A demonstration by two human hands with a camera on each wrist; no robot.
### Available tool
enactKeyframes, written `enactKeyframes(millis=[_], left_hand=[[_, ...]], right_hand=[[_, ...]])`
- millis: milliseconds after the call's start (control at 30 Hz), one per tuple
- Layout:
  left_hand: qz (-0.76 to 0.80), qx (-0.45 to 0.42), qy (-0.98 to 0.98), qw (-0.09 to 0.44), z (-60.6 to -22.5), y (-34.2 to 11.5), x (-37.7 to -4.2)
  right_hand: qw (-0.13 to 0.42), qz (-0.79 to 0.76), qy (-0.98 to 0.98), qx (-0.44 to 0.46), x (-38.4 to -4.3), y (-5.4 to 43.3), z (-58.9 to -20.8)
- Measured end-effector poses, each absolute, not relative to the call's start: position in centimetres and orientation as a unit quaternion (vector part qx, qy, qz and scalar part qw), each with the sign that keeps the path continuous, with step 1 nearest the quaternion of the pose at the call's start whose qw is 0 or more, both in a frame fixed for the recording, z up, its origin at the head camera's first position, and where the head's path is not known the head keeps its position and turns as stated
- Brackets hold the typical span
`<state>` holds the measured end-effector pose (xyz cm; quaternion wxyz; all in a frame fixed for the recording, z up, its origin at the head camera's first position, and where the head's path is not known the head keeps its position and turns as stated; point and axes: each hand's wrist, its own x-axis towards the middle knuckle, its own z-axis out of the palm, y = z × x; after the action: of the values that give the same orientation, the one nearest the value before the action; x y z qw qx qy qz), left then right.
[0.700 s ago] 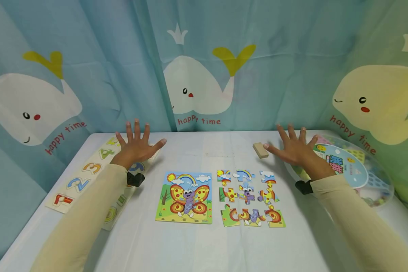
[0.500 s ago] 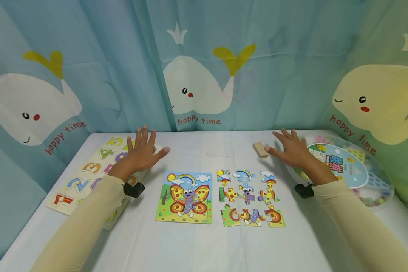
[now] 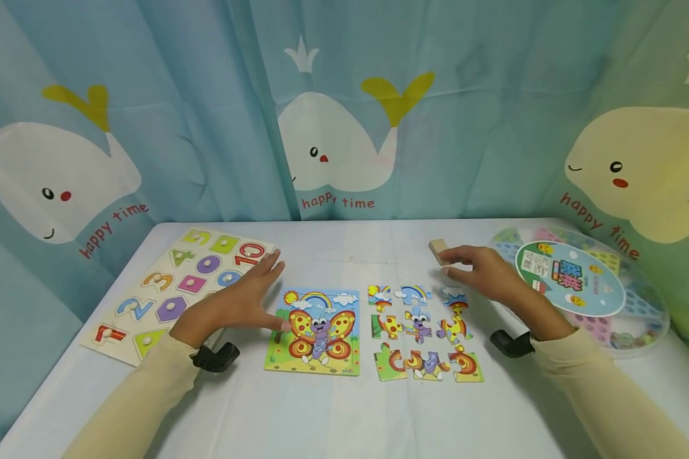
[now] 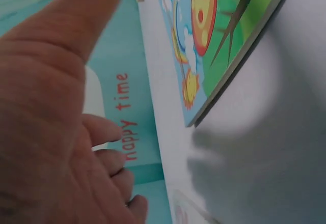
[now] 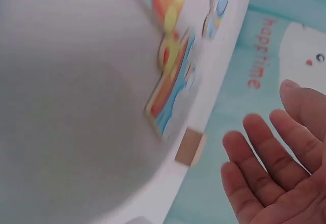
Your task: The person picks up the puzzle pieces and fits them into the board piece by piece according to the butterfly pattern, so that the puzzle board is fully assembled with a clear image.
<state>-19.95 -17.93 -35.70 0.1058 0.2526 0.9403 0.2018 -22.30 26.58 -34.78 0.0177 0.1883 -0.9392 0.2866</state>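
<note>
Over the left edge of a square butterfly picture board point(image 3: 333, 363), my left hand point(image 3: 235, 306) hovers with fingers extended and thumb spread. Its thumb overlaps the picture's tree in the head view; the left wrist view shows the hand point(image 4: 41, 107) apart from the board point(image 4: 204, 20). Several loose butterfly jigsaw pieces point(image 3: 418, 326) lie in rows right of the board. Beyond them is a small wooden block point(image 3: 436, 247). My right hand point(image 3: 485, 274) hangs close to the block, fingers loosely bent; in the right wrist view, nothing lies in its palm point(image 5: 285, 198).
At the left lies a number and shape peg board point(image 3: 175, 261), partly behind my left hand. A round clear case point(image 3: 645, 309) of coloured parts, with a blue label point(image 3: 600, 287), stands at the right. Behind the table point(image 3: 344, 421) hangs a whale-print curtain point(image 3: 465, 153).
Both hands have come lower and nearer the person. The left thumb now reaches over the butterfly board, and the right hand's spread fingers have drawn together and bent.
</note>
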Motion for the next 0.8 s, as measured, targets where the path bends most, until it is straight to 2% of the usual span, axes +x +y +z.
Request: enactKeyframes(millis=[300, 567, 800], left_hand=[[0.216, 0.261, 0.926, 0.168, -36.4, -18.3, -17.9], [0.228, 0.274, 0.91, 0.21, -36.9, -18.1, -17.0], [0.233, 0.277, 0.907, 0.217, -37.0, -18.1, -16.6]], right_hand=[[0.011, 0.32, -0.917, 0.239, -20.5, 25.2, -35.1], [-0.021, 0.345, -0.902, 0.26, -19.0, 23.5, -35.3], [-0.033, 0.361, -0.889, 0.281, -17.7, 22.2, -35.4]])
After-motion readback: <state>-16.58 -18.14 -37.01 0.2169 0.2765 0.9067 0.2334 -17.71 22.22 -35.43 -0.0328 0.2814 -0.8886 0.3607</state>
